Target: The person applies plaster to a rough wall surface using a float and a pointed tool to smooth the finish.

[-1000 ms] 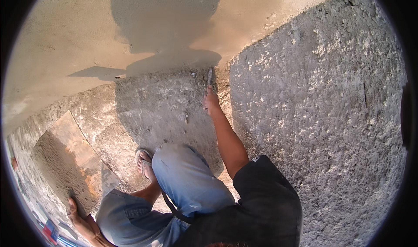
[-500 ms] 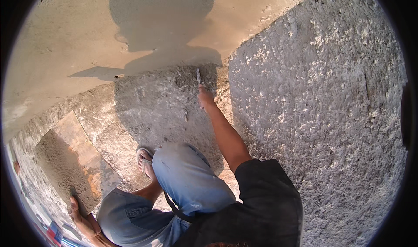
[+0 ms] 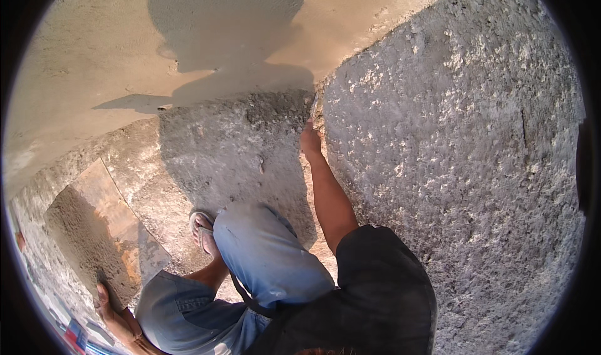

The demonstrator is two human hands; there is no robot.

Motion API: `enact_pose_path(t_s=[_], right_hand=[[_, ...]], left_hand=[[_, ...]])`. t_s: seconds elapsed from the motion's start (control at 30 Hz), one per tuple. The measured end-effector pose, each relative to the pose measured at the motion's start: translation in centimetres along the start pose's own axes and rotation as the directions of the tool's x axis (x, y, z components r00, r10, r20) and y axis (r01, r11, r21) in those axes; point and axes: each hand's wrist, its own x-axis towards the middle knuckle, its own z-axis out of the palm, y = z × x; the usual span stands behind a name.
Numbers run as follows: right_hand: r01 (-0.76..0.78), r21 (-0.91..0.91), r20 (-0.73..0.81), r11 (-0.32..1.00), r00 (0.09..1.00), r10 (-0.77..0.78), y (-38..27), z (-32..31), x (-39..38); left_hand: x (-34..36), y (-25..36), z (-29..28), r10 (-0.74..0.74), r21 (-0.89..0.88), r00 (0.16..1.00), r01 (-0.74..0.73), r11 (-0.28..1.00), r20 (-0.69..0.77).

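Observation:
My right hand [image 3: 310, 140] is closed around a trowel [image 3: 313, 106], whose narrow metal blade shows nearly edge-on. The blade is at the foot of the smooth tan plastered wall [image 3: 106, 48], close to the corner with the rough grey wall [image 3: 451, 167]. At the lower left, my left hand [image 3: 116, 317] grips the near edge of a flat mortar board [image 3: 113, 195], thumb on top and the other fingers partly hidden. A heap of wet grey-brown mortar [image 3: 81, 236] covers much of the board.
Rough, mortar-spattered ground [image 3: 219, 148] lies between my legs and the wall. My sandalled foot [image 3: 202, 230] rests near the board. Blue and red items [image 3: 76, 335] sit at the lower left rim. My shadow falls across the plastered wall and the ground.
My right hand and the trowel have moved right along the wall's foot, into the corner by the rough wall. The left hand still holds the board. The view has shifted slightly.

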Motion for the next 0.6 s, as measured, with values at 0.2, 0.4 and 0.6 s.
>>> enact_pose_path(t_s=[0.2, 0.4, 0.6], right_hand=[[0.167, -0.070, -0.136, 0.984, 0.975, -0.175, -1.3, -2.0, -2.4], [0.263, -0.058, -0.059, 0.963, 0.962, -0.266, -0.7, -1.4, -2.7], [0.079, -0.025, -0.012, 0.997, 0.997, -0.079, -1.5, 0.4, -2.2]], left_hand=[[-1.6, 1.5, 1.1, 0.021, 0.013, 0.999, -0.022, 1.000, 0.031], [-1.6, 1.3, 0.8, 0.042, 0.054, 0.999, -0.041, 0.998, -0.017], [-1.2, 1.1, 0.8, 0.055, 0.017, 0.998, -0.054, 0.998, -0.023]])
